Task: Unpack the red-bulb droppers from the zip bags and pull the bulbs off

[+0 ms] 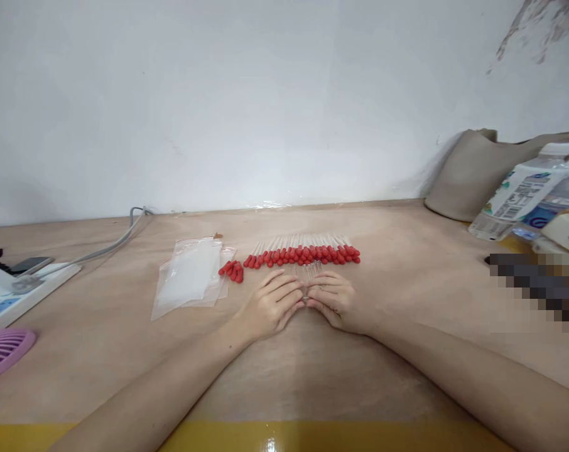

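My left hand and my right hand meet at mid-table, fingers bent and fingertips nearly touching. Between them is a small group of clear glass dropper tubes, gripped from both sides; their lower parts are mostly hidden by my fingers. Just beyond lies a row of droppers with red rubber bulbs, their thin clear tips pointing to the wall. Several loose red bulbs form a small pile left of that row. Beside the pile, clear plastic zip bags lie flat in a stack.
At left are a white power strip with a grey cable, a phone and a purple slotted plastic object. A beige container and a labelled plastic bottle stand at right. The wall bounds the table's back.
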`<act>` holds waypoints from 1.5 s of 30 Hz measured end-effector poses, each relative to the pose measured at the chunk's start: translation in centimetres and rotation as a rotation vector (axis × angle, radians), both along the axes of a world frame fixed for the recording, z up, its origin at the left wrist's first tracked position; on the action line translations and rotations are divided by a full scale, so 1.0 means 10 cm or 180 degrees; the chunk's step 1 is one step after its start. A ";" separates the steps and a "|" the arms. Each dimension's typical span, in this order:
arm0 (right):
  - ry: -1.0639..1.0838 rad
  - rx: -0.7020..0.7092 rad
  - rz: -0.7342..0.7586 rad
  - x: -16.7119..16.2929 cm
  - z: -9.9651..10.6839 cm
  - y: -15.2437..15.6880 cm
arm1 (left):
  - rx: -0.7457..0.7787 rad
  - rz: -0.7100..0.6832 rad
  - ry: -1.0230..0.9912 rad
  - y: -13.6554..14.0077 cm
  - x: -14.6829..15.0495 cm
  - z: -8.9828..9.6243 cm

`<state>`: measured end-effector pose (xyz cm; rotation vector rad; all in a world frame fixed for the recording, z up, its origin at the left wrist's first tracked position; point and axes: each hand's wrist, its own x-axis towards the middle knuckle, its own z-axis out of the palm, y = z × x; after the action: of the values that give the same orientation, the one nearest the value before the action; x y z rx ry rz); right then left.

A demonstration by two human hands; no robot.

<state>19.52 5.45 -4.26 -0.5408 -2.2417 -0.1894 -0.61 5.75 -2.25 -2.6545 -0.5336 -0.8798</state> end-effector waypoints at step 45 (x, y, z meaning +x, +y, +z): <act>0.0741 -0.0892 -0.0994 -0.07 0.16 0.13 | -0.1397 0.2732 -0.1281 0.47 -1.02 0.39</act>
<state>18.79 6.78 -2.63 -1.0116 -1.9583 0.0315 -10.82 10.41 1.65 -2.1523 -1.9529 -1.0622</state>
